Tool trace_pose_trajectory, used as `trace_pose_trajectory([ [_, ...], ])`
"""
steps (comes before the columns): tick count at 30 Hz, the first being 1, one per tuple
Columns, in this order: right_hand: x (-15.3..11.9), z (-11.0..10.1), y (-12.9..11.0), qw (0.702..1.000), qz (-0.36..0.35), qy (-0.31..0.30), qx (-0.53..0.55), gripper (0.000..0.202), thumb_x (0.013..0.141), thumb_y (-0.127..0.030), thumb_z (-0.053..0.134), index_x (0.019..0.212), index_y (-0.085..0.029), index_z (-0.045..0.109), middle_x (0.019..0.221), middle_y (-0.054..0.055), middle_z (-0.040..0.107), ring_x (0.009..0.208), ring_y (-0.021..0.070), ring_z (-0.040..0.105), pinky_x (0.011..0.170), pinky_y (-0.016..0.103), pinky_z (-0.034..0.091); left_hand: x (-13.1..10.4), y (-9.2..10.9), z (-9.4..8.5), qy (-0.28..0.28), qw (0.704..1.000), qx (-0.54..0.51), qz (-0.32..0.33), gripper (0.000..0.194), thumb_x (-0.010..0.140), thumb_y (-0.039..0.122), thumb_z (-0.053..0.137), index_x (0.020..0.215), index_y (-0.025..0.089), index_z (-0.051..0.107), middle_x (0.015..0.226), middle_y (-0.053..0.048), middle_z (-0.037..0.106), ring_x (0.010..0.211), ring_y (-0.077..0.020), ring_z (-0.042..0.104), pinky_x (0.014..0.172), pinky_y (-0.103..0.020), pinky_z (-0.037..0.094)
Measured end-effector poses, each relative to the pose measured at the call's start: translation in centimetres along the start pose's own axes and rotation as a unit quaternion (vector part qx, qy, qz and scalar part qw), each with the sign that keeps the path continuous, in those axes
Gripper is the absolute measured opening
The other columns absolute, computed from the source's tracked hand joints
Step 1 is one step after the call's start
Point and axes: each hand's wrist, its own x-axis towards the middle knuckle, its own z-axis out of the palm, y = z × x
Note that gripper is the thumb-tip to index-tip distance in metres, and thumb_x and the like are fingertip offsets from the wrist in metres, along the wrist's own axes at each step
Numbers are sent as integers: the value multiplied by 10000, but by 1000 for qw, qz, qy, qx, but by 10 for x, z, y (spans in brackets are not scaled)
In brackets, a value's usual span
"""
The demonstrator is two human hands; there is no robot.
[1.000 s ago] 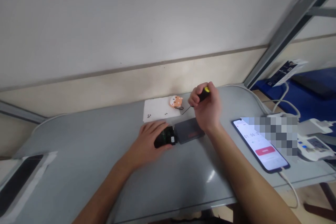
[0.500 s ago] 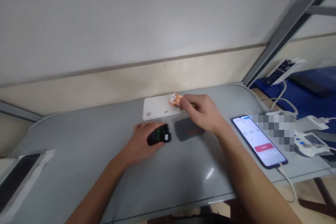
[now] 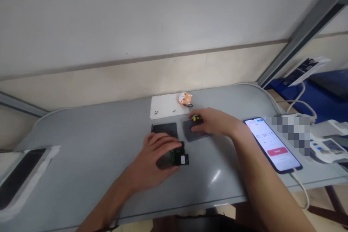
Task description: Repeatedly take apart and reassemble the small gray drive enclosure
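The left hand (image 3: pixel 148 161) has its thumb and fingers closed round a circuit board (image 3: pixel 178 155) with a white sticker, near the middle of the worktop (image 3: pixel 89 152). A dark grey panel (image 3: pixel 164 129) lies just on its far side. To the right, the right hand (image 3: pixel 195 120) curls about a yellow-and-black screwdriver (image 3: pixel 198 119) over a dark grey case part (image 3: pixel 190 136); I can't tell whether it truly grips the handle. Farther off, tiny dark screws (image 3: pixel 156 112) sit on white paper (image 3: pixel 165 103).

I'd judge this to be the sorting of parts from an opened device. The next move calls for a light hold on the board's edges, keeping the screws undisturbed.
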Motion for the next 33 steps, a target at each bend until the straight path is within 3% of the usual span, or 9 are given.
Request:
trace_pose_trajectory([
  [4, 4, 4, 1, 999, -26, 23, -11, 243, 848, -337, 768, 1079, -260, 766, 926, 60, 798, 673, 200, 635, 638, 336, 403, -16, 4, 11, -16, 1000, 16, 17, 465, 920, 358, 809, 1368, 356, 682, 1361, -56, 716, 1304, -293, 585, 1165, -498, 437],
  [10, 12, 12, 1, 998, -37, 37, -47, 365, 891, -409, 724, 1228, -271, 742, 1005, 72, 804, 779, 233, 682, 710, 342, 437, -10, -3, 6, -14, 999, 24, 16, 534, 864, 414, 866, 1363, 361, 685, 1394, -64, 695, 1309, -314, 572, 1150, -507, 452],
  [13, 14, 14, -1, 997, -25, 43, -52, 390, 904, -418, 705, 1263, -268, 736, 1061, 90, 805, 840, 257, 696, 736, 356, 446, 1, -17, -4, 42, 999, 30, 1, 377, 975, 383, 718, 1347, 332, 681, 1450, -76, 644, 1329, -303, 564, 1168, -509, 416],
  [16, 13, 13, -4, 998, -30, 32, -50, 366, 913, -402, 700, 1244, -251, 735, 1037, 92, 805, 811, 247, 688, 727, 356, 448, 11, -42, -11, 142, 987, 44, -61, 281, 1034, 310, 550, 1266, 271, 705, 1243, -91, 682, 1201, -269, 607, 1101, -475, 448],
  [19, 11, 12, -6, 998, -32, 26, -43, 322, 921, -391, 690, 1205, -245, 728, 1008, 81, 803, 800, 239, 685, 732, 354, 458, 13, -63, -10, 116, 987, 29, -109, 252, 1026, 328, 534, 1189, 244, 707, 935, -36, 679, 912, -217, 642, 990, -435, 477],
  [22, 9, 13, -5, 999, -30, 21, -37, 320, 921, -400, 692, 1200, -244, 710, 1023, 79, 802, 776, 232, 681, 722, 354, 459, 4, -68, -5, 96, 986, 9, -136, 279, 1016, 362, 546, 1220, 242, 694, 832, -4, 668, 789, -200, 620, 926, -416, 493],
  [26, 8, 15, -2, 998, -31, 19, -44, 334, 916, -402, 706, 1212, -247, 692, 1036, 80, 799, 782, 232, 682, 709, 347, 452, -5, -65, -3, 79, 988, 14, -132, 222, 1002, 343, 558, 1150, 249, 693, 898, 0, 729, 770, -191, 632, 929, -420, 488],
  [33, 11, 16, -3, 998, -32, 24, -50, 330, 926, -418, 707, 1209, -248, 703, 1003, 63, 804, 766, 216, 689, 717, 335, 460, 0, -68, -5, 101, 986, 35, -129, 155, 974, 301, 558, 1006, 231, 693, 902, -26, 719, 880, -220, 655, 923, -412, 505],
])
